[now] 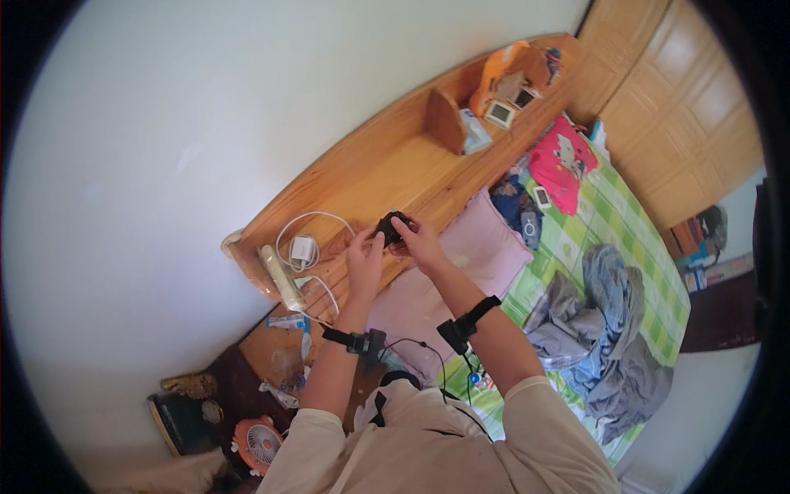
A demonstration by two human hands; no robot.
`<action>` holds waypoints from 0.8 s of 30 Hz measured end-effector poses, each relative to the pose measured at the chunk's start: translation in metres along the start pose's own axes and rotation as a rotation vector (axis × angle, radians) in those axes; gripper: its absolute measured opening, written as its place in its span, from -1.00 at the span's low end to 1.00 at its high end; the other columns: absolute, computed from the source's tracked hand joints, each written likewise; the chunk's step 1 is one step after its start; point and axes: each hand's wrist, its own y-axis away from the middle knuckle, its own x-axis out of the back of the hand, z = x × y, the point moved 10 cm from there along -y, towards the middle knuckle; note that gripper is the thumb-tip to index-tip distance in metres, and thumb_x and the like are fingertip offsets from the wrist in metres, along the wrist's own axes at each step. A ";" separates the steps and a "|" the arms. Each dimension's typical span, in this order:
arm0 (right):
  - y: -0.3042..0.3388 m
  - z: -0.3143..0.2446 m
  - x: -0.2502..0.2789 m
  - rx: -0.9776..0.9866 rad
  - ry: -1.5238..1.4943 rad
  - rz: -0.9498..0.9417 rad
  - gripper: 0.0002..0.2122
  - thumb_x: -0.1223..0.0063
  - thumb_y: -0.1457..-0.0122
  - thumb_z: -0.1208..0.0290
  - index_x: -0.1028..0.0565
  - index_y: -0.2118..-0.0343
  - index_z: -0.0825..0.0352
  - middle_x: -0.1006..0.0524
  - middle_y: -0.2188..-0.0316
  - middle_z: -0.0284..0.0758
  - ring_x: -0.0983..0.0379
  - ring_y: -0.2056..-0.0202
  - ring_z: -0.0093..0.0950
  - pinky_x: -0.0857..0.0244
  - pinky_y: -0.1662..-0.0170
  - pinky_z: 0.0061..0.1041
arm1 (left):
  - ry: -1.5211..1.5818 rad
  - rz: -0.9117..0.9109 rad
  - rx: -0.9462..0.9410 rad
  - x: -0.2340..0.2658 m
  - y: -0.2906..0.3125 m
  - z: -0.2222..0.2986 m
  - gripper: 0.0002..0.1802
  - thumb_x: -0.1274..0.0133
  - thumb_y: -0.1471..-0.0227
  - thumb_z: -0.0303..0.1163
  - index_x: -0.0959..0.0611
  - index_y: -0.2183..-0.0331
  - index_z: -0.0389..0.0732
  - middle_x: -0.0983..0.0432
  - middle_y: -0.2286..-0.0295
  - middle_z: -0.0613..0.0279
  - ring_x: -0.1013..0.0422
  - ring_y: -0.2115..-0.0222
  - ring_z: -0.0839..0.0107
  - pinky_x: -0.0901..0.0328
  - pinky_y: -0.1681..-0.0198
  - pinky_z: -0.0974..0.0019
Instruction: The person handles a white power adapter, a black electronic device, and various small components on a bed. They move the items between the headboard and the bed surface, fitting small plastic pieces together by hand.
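Gripping is shared by both hands, with a small black object (387,228) held up between them. Its left edge is met by the fingertips of the left hand (364,257), bent in narrowly against it; its right side is grasped by the right hand (423,245), with the thumb laid across the top. The object's exact kind cannot be told, since much of it is covered by fingers. Around each forearm a black strap is worn, the left one (350,338) and the right one (480,314) each fitted with a small black unit. Beyond the hands a wooden headboard shelf (378,177) is seen, on which a white charger (303,249) with its coiled cable is placed, near the left hand, beside a pale power strip (281,277). To the right, a pink pillow (490,247) is laid on the bed, which is covered by a green-and-white checked sheet (613,198). Farther right, crumpled grey and blue clothes (621,354) are heaped.
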 end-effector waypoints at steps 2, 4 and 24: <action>-0.019 0.012 -0.009 -0.003 0.039 -0.022 -0.61 -0.10 -0.17 0.27 -0.39 0.06 0.45 -0.54 0.40 -0.26 -0.51 0.60 -0.54 -0.43 0.58 -0.62 | -0.314 0.040 -0.175 0.017 -0.009 0.016 -0.68 -0.13 -0.02 -0.42 -0.54 0.16 -0.36 -0.47 0.29 0.10 -0.44 0.27 0.36 -0.38 0.21 0.31; -0.033 0.018 -0.020 0.002 0.081 -0.041 -0.61 -0.11 -0.16 0.28 -0.40 0.06 0.46 -0.53 0.42 -0.26 -0.50 0.61 -0.55 -0.43 0.58 -0.62 | -0.529 0.135 -0.310 0.033 -0.014 0.031 -0.64 -0.16 0.03 -0.41 -0.55 0.16 -0.34 -0.46 0.32 0.09 -0.43 0.28 0.29 -0.36 0.21 0.25; -0.120 0.057 -0.095 0.059 0.533 -0.253 -0.77 -0.13 -0.11 0.43 -0.53 0.17 0.39 -0.55 0.58 -0.24 -0.45 0.66 -0.55 -0.34 0.61 -0.54 | -1.202 0.302 -0.331 0.076 -0.056 0.011 -0.60 0.00 0.03 -0.27 -0.57 0.13 -0.23 -0.39 0.13 0.12 -0.28 0.10 0.12 -0.15 0.07 0.06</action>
